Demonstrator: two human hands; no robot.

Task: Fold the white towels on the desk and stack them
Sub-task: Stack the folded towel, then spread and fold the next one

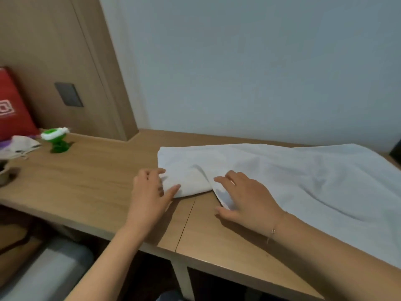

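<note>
White towel lies spread on the wooden desk, covering the right half and running off the frame's right edge, so its full extent can't be seen. Its near-left end is bunched into a rumpled fold. Left hand sits at that left end: thumb lies on top of the cloth, fingers curled at the edge, tips partly buried in the fabric, looks like a pinch on the towel corner but the contact is partly hidden. Right hand rests on the near edge of the towel just right of the fold, fingers spread and mostly straight, thumb on bare desk; cloth edge passes under the fingers, can't tell if anything is gripped below. Thin bracelet on the right wrist. Only one towel visible; whether it's one layer or more I can't tell. Far left of the desk: red bag cut off by the frame, a green-and-white object, blurred, not identifiable, and a pale crumpled cloth beside it. Dark item at the left edge, cropped and unreadable. Grey wall plate on the wooden panel behind.
</note>
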